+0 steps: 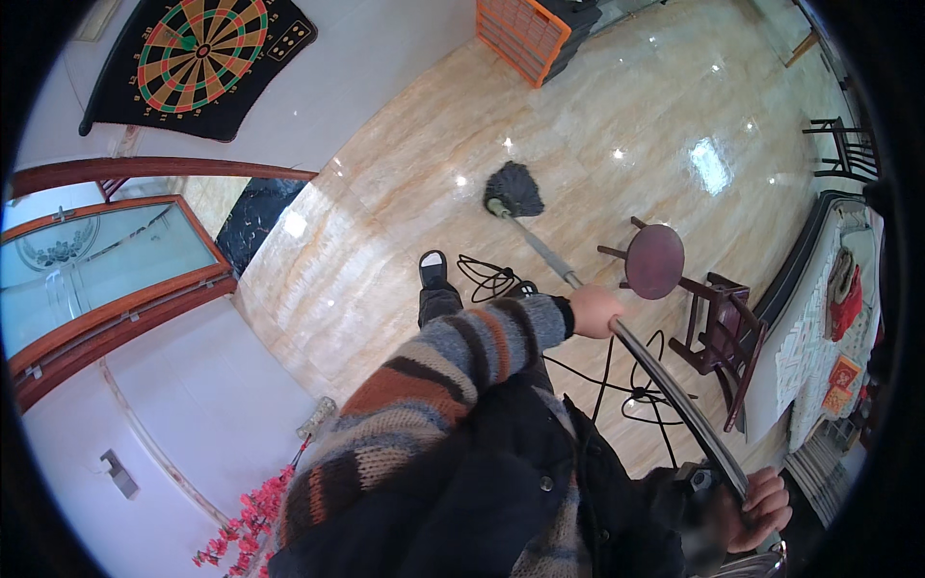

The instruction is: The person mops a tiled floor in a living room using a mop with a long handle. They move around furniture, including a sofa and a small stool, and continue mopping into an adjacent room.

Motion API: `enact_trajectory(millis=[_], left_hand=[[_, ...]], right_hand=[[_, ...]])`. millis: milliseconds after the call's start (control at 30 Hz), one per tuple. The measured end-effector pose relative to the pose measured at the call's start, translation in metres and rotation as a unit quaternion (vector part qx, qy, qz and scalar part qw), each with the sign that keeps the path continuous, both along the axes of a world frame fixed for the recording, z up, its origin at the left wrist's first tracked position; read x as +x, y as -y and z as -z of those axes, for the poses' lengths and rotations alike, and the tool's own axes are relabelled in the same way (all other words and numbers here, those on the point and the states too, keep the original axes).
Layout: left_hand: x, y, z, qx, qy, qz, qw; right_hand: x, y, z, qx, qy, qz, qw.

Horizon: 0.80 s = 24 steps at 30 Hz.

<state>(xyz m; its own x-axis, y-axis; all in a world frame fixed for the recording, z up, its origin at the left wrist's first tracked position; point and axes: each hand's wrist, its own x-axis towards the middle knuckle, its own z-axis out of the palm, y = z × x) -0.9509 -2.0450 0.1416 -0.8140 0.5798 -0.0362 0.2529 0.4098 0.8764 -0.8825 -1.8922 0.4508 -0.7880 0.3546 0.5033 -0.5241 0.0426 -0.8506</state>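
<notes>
A mop with a dark grey head (515, 190) rests on the shiny tiled floor ahead of me. Its long metal handle (674, 390) slants back toward my right side. My left hand (595, 311), at the end of a striped knit sleeve, is wrapped around the middle of the handle. Lower down in view, my right hand (763, 511) is closed around the handle near its upper end, with its fingers partly visible. Black cables (489, 277) lie coiled on the floor by my feet, and more black cord (641, 392) lies or hangs under the handle.
To the right stand a round dark red stool (655, 261) and a wooden chair (721, 337), beside a covered table (805, 356). An orange and black crate (525, 39) is at the far side. At left are a glass-paned door (106, 275), a dartboard mat (202, 58) and pink flowers (252, 511).
</notes>
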Motion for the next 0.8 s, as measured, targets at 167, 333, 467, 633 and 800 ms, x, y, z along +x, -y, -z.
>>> enact_trajectory(millis=[167,333,467,633,800], left_hand=[[0.022,0.112,0.013,-0.054,0.056,-0.006,0.997],[0.048,0.244,0.055,-0.054,0.124,-0.059,0.989],[0.075,0.345,0.108,-0.127,0.127,-0.091,0.98],[0.113,0.427,0.139,-0.252,0.191,-0.134,0.939],[0.098,0.398,0.111,-0.241,0.089,-0.21,0.943]], right_hand=[[-0.031,0.075,0.026,-0.022,-0.001,-0.062,0.998],[-0.055,0.176,0.086,-0.074,0.043,-0.078,0.993],[-0.066,0.247,0.16,-0.121,0.108,-0.091,0.983],[-0.047,0.286,0.22,-0.19,0.329,-0.258,0.888],[-0.054,0.24,0.194,-0.193,0.292,-0.223,0.91]])
